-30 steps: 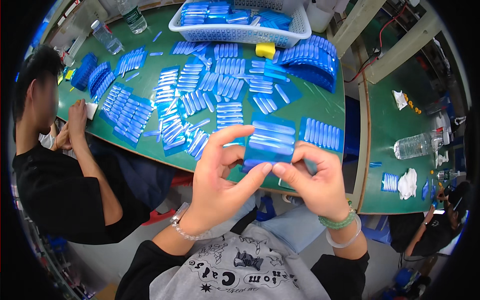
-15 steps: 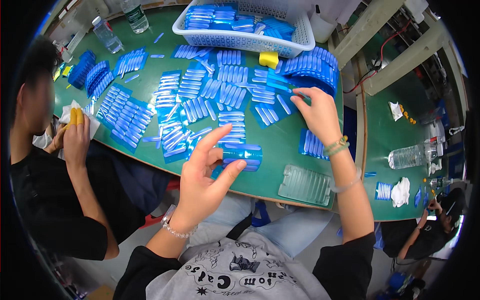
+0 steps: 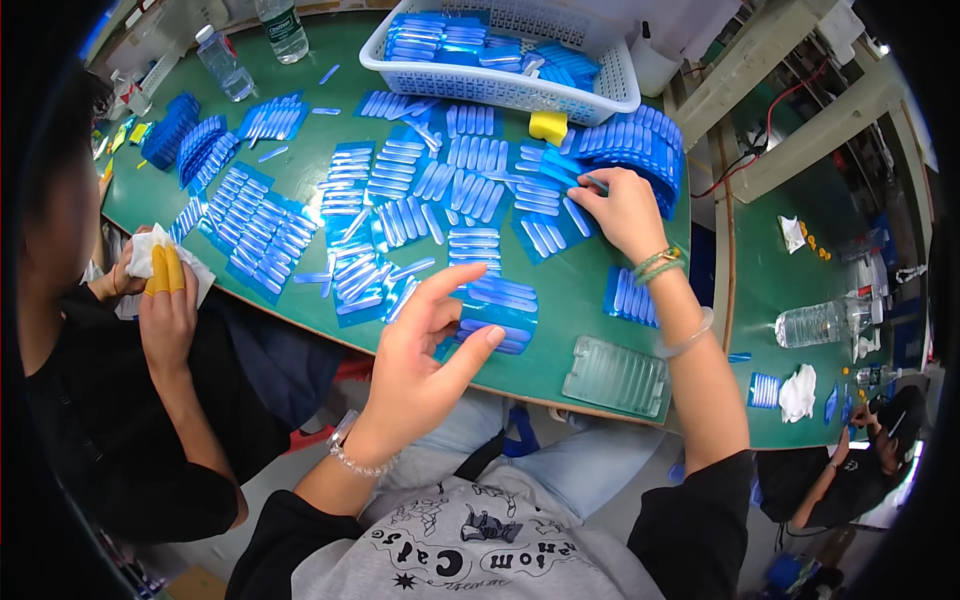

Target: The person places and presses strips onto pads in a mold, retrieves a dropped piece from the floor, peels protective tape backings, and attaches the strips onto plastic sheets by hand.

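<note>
Around the white basket [image 3: 620, 95] I see a yellow sponge [image 3: 548, 126] just below it, two water bottles [image 3: 222, 62] to its left, and a clear tray [image 3: 615, 375] far below.

We sit at a green desk [image 3: 590, 300] with a wooden edge. To our right, across a narrow gap, stands a second green desk [image 3: 790, 290], with pale beams [image 3: 790, 110] crossing beyond it. Below us lies a light grey floor [image 3: 290, 480]. The lighting is bright and even.

glossy blue plastic trays [image 3: 497, 312], matt green tabletop [image 3: 560, 300], clear plastic tray [image 3: 615, 376]
</note>
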A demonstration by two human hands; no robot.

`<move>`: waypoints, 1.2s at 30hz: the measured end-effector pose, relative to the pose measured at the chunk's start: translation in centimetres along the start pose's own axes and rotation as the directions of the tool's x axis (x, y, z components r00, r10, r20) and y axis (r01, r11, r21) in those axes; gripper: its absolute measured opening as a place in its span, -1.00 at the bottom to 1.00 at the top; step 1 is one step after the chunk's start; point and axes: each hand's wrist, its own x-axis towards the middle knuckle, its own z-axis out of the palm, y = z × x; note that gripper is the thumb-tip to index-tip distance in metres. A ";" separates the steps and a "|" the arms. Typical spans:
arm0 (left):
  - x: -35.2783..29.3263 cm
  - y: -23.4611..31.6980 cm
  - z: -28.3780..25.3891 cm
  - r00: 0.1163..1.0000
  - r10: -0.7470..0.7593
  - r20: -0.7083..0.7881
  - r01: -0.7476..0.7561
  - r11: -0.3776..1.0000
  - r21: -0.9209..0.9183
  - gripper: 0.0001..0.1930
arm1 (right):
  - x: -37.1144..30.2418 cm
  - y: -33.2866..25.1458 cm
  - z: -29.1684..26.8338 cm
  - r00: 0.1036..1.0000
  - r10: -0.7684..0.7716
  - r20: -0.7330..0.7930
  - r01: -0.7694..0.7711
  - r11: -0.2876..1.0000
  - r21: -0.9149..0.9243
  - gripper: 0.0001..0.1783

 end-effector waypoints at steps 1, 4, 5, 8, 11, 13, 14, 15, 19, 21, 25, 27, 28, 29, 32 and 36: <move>0.0 0.3 0.3 1.000 -0.003 0.006 0.003 1.000 -0.020 -0.48 | -0.1 0.1 0.2 1.000 0.003 -0.003 -0.003 1.000 -0.001 -0.73; -0.1 0.5 0.7 1.000 -0.007 0.004 0.007 0.999 -0.052 -0.48 | 0.0 -0.2 0.6 0.998 0.018 -0.064 -0.019 1.000 -0.002 -0.72; -0.2 0.5 0.7 1.000 -0.007 -0.002 0.007 0.998 -0.068 -0.48 | 0.1 -0.3 0.7 0.997 0.073 -0.037 -0.073 0.997 0.013 -0.73; -0.3 0.6 -0.1 0.995 -0.067 0.073 0.063 0.997 0.055 -0.44 | 0.4 -0.7 0.5 0.986 0.166 0.016 -0.166 0.986 -0.027 -0.76; -0.5 0.6 -0.1 0.996 -0.055 0.070 0.053 0.998 0.033 -0.44 | 0.4 -0.7 0.3 0.974 0.215 0.071 -0.211 0.975 -0.067 -0.78; -0.5 0.6 0.1 0.995 -0.070 0.074 0.067 0.996 0.051 -0.45 | 0.2 -0.2 0.0 0.968 0.229 0.100 -0.226 0.973 -0.044 -0.79; -0.6 0.6 0.3 0.993 -0.086 0.076 0.081 0.995 0.066 -0.45 | -0.1 -0.1 -0.1 0.971 0.230 0.062 -0.230 0.973 -0.001 -0.78; -0.7 0.6 0.2 0.994 -0.085 0.074 0.080 0.995 0.065 -0.45 | -0.3 -0.1 -0.2 0.973 0.229 0.026 -0.230 0.972 0.037 -0.76; -0.9 0.4 0.0 0.992 -0.097 0.085 0.088 0.990 0.110 -0.45 | -1.0 0.3 0.0 0.993 0.117 -0.026 -0.117 0.993 0.001 -0.71; -0.8 0.4 0.1 0.992 -0.093 0.086 0.086 0.992 0.090 -0.45 | -0.6 -0.3 0.2 0.981 0.167 0.103 -0.179 0.976 0.124 -0.66; -0.8 0.9 0.3 0.983 -0.152 0.102 0.139 0.982 0.128 -0.45 | 0.1 -0.5 0.9 0.982 0.140 0.126 -0.154 0.982 0.109 -0.68; -0.8 0.9 0.2 0.980 -0.168 0.104 0.153 0.978 0.139 -0.45 | 0.0 -0.8 0.9 0.991 0.119 0.055 -0.125 0.984 0.126 -0.72; -0.8 0.8 0.2 0.984 -0.153 0.092 0.140 0.981 0.135 -0.45 | 0.2 -0.9 0.8 0.991 0.117 0.058 -0.123 0.984 0.129 -0.72; -0.8 0.7 0.2 0.987 -0.138 0.081 0.127 0.983 0.130 -0.45 | 0.5 -1.0 0.6 0.989 0.128 0.069 -0.133 0.989 0.066 -0.74; -0.7 0.7 0.3 0.990 -0.117 0.076 0.110 0.990 0.088 -0.44 | 1.0 -0.8 0.4 0.987 0.137 0.082 -0.134 0.990 -0.041 -0.78; -0.5 0.5 0.4 0.996 -0.028 0.081 0.028 1.000 -0.005 -0.42 | 0.2 -0.9 -0.7 0.985 0.140 0.102 -0.143 0.990 0.019 -0.81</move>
